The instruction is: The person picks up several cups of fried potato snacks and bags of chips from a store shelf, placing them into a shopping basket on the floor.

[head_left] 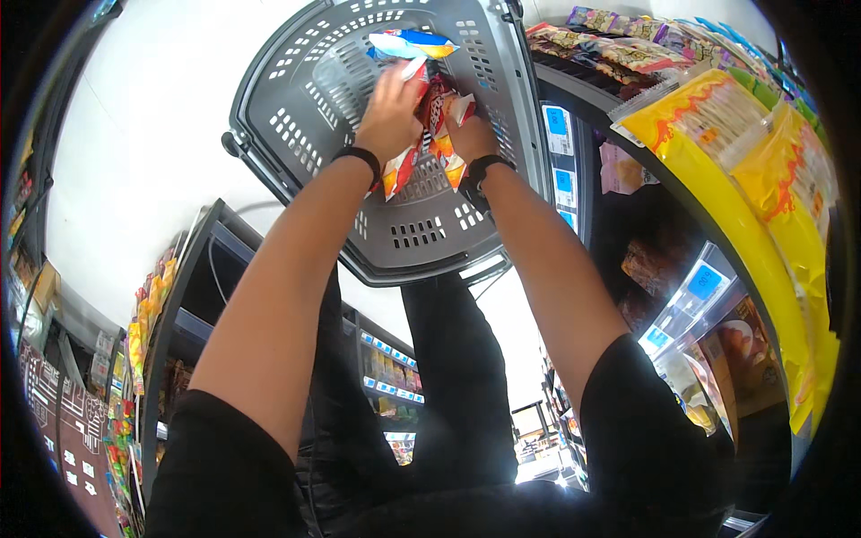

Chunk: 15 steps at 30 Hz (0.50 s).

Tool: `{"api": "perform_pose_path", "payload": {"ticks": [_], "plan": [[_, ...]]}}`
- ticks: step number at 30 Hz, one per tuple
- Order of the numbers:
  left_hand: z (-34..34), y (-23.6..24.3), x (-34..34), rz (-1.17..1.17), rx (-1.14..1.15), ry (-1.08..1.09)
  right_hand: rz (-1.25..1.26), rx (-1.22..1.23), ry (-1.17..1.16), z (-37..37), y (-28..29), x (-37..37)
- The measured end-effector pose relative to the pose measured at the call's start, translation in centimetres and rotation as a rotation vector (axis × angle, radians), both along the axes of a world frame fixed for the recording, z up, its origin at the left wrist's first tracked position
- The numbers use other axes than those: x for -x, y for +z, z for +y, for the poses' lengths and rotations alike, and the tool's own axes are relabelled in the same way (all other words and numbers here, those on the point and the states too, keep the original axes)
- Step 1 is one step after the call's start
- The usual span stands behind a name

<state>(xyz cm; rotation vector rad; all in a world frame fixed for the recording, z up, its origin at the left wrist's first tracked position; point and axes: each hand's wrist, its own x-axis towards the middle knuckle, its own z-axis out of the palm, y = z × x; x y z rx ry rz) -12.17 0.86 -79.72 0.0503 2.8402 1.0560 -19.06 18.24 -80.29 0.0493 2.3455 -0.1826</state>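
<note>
Both my hands reach down into a grey plastic shopping basket (pixel 314 117) with slotted walls. My left hand (pixel 390 115) is closed round a red, white and orange snack bag (pixel 400 172); its fingertips are slightly blurred. Close beside it, my right hand (pixel 472 136) grips another red and orange snack bag (pixel 446 151), its thumb side against the wrapper. Between the hands the red packaging overlaps, so the bags' edges are partly hidden. A blue, white and yellow bag (pixel 414 43) lies beyond my fingers in the basket.
On my right, a shelf holds large yellow bags (pixel 708 117) and rows of colourful packets (pixel 619 47). Blue price tags (pixel 557 120) line its edge near the basket. Another dark shelf (pixel 193 314) with hanging snacks stands on the left. My legs (pixel 453 377) are below the basket.
</note>
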Motion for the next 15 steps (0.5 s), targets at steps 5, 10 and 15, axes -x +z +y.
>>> {"api": "perform_pose_path", "payload": {"ticks": [5, 10, 15], "plan": [[0.3, -2.9, -0.7, -0.72, -0.427, 0.595, -0.145, -0.091, 0.148, -0.1, 1.4, 0.8], [2.4, -2.2, -1.7, -0.584, -0.192, 0.49, -0.12, -0.063, 0.147, 0.4, 0.7, 0.8], [4.3, -0.4, -2.9, -0.638, 0.055, 0.171, -0.352, -0.015, -0.159, 0.0, 1.3, 1.4]]}}
